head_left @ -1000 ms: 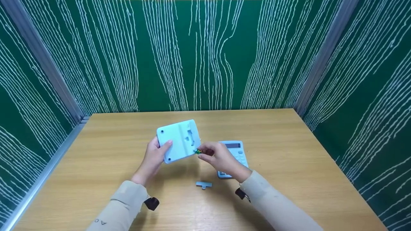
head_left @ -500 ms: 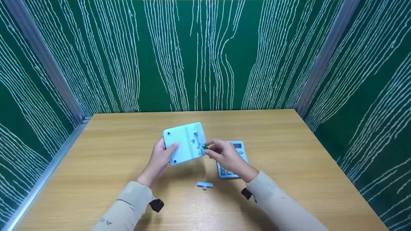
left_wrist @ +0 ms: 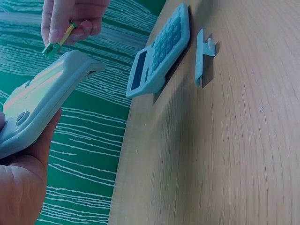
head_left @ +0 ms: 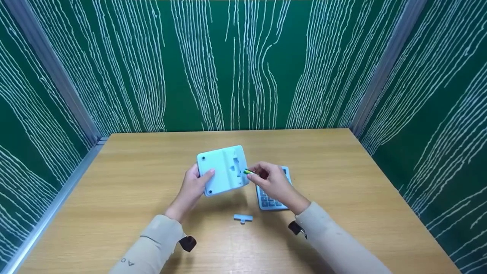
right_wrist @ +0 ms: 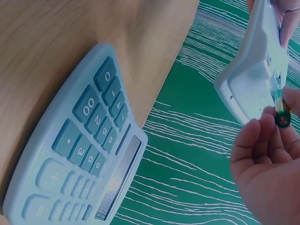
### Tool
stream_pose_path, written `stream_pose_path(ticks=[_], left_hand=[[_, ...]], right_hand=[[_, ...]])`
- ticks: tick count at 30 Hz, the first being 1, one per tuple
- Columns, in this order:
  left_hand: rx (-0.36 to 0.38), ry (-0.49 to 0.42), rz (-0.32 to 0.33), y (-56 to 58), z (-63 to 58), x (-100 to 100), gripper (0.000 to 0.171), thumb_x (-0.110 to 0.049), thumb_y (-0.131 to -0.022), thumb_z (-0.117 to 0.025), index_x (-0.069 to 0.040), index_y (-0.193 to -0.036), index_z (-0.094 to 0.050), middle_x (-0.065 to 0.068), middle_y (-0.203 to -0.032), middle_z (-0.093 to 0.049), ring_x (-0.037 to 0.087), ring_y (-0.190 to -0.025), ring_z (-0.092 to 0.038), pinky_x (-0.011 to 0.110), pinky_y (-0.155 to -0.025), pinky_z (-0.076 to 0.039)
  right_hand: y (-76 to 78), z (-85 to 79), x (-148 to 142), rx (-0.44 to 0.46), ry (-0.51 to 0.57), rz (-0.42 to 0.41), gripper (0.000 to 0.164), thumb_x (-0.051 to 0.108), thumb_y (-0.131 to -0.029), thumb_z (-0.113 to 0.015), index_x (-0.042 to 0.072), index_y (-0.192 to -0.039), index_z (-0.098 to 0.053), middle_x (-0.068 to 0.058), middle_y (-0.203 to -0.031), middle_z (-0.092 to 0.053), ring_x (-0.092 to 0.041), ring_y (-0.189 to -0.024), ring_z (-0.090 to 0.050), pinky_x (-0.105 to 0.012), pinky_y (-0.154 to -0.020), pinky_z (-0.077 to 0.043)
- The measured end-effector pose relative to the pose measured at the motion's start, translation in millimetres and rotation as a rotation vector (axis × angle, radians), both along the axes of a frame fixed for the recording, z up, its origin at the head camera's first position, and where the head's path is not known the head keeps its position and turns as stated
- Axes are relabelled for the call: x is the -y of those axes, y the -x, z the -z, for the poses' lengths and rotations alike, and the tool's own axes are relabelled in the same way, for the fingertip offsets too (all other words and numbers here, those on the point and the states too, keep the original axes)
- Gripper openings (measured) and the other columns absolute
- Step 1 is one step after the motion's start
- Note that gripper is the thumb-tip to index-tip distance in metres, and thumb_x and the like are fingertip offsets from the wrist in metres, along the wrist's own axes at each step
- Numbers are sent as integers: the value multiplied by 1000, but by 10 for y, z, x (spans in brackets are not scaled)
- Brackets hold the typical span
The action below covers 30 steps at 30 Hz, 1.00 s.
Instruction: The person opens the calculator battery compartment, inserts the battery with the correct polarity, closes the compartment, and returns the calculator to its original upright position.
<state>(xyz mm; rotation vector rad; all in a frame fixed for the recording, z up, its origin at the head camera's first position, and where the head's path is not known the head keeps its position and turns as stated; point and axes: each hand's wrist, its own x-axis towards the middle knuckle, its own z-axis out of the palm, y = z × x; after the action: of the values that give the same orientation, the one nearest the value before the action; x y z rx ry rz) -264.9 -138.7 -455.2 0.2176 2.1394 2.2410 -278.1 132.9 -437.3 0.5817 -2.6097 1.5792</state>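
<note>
My left hand [head_left: 194, 186] grips a light blue calculator [head_left: 220, 175] above the table, its back turned up and its thumb lying across the casing. The battery compartment [head_left: 236, 165] in that back is uncovered. Between thumb and fingers, my right hand [head_left: 272, 182] pinches a small green and yellow battery [head_left: 247, 171] at the calculator's right edge, beside the compartment. The left wrist view shows the battery [left_wrist: 58, 42] close over the casing's end. In the right wrist view a round green battery end [right_wrist: 282, 119] pokes out from the fingertips.
A second light blue calculator [right_wrist: 70, 154] lies face up on the wooden table [head_left: 144, 160], partly under my right hand in the head view. Nearer me lies a small blue battery cover [head_left: 242, 217] with a tab. Green walls [head_left: 243, 76] with white lines enclose the table.
Both hands have shifted slightly right with the calculator. The battery has drawn away from the compartment's lower end to the casing's right edge, and more of it shows. The cover stays put.
</note>
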Motion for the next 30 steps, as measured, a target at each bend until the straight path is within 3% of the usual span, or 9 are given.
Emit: stream_pose_path(ticks=[16,23,30], left_hand=[[-1,-23,-34,-23,22,-71,41,-9,-112,-56,5,-150,-52,25,-138,-67,27,-117,-73,42,-99,-65],[15,-21,-8,-30,38,-80,44,-13,-114,-55,0,-156,-49,21,-143,-66,29,-122,-73,44,-103,-64],[2,-25,30,-36,37,-91,45,-15,-114,-54,-2,-157,-48,21,-144,-65,29,-123,-72,43,-104,-64]], right_hand=[[-1,-12,-18,-73,78,66,10,4,-94,-83,5,-102,-76,-3,-84,-64,-16,-77,-55,-19,-66,-46],[4,-53,-16,-23,100,59,16,7,-98,-81,6,-114,-80,-6,-94,-70,-21,-85,-60,-18,-72,-52],[14,-85,-14,-43,140,8,21,8,-101,-77,4,-122,-79,-11,-107,-74,-21,-92,-63,-19,-78,-56]])
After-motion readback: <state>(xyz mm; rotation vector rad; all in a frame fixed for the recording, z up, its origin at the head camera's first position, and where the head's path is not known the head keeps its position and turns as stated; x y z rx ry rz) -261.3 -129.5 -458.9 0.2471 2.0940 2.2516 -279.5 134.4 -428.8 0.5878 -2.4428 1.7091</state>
